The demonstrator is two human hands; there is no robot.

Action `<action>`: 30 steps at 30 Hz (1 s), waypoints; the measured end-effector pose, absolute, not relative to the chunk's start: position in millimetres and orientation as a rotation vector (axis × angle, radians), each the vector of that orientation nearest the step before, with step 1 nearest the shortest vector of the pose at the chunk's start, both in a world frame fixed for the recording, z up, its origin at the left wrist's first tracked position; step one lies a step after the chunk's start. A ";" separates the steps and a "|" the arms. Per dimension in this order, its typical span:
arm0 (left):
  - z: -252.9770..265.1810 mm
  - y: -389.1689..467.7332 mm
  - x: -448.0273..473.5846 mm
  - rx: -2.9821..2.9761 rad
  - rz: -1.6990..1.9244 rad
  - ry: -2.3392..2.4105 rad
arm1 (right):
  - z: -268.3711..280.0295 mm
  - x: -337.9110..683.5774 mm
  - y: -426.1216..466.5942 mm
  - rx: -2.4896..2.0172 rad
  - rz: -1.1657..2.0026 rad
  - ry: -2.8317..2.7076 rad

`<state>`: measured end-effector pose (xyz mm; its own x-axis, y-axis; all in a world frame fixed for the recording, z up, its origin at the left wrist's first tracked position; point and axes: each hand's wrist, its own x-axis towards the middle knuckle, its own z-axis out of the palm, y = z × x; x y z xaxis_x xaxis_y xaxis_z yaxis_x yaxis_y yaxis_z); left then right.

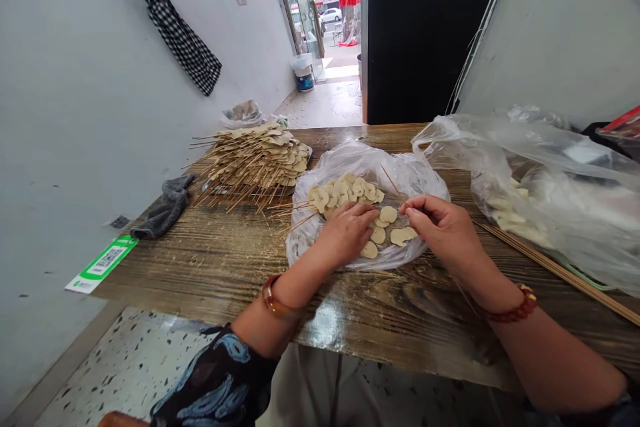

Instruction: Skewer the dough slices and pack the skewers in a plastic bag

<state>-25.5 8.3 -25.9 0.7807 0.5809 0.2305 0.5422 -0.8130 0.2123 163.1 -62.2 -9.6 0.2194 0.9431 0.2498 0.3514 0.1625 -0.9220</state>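
head view showed one wooden table (225, 267), its brown grain streaky and glossy, bearing a crumpled, translucent plastic bag (340, 159) spread near the middle. on that bag lay thin, pale, smooth slices (388, 215), roundish with wavy rims; about five or six were loose between the two hands. just beyond the left hand (349, 232) rested a few loaded skewers (345, 192), slices overlapping like scales, bare stick ends pointing left, long axes running roughly left to right. the left hand lay palm down, fingers extended together over the slices; whether they gripped anything, i could not tell. the right hand (444, 221) had thumb and forefinger pinched on one slim skewer (389, 179) above the bag's right part, its long axis slanting, the far end toward the upper left. at the far left sat a heaped pile (273, 153) of filled skewers, too many to count, most sticks pointing left or nearer. one bundle of straight bare sticks (555, 267) lay at right, beside a second, bulkier clear bag (575, 173). one fuzzy grey cloth (167, 208) lay crumpled at left.
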 end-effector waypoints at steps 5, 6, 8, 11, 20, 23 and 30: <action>-23.3 9.1 -22.8 2.704 0.471 0.895 | -10.1 164.9 -61.4 -1.380 0.659 -1.324; -22.0 8.6 -22.5 2.638 0.491 0.892 | -10.0 165.6 -60.9 -1.379 0.656 -1.318; -17.5 7.0 -23.3 2.439 0.541 0.856 | -9.5 167.0 -59.9 -1.371 0.650 -1.305; -9.5 6.2 -26.9 2.139 0.559 0.779 | -8.4 168.9 -58.7 -1.359 0.645 -1.284; -28.3 17.7 -24.2 2.679 0.564 0.849 | -11.4 169.3 -58.5 -1.358 0.641 -1.304; -30.1 14.3 -22.7 2.840 0.440 0.837 | -12.3 168.1 -58.9 -1.350 0.649 -1.308; -21.3 11.0 -21.8 2.880 0.384 0.999 | -11.2 168.5 -58.8 -1.345 0.665 -1.290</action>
<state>-21.8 11.0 -21.3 0.7578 0.6172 0.2115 0.6000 -0.7866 0.1459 168.5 -58.8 -11.2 0.2487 0.9274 0.2793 0.3102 0.1969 -0.9301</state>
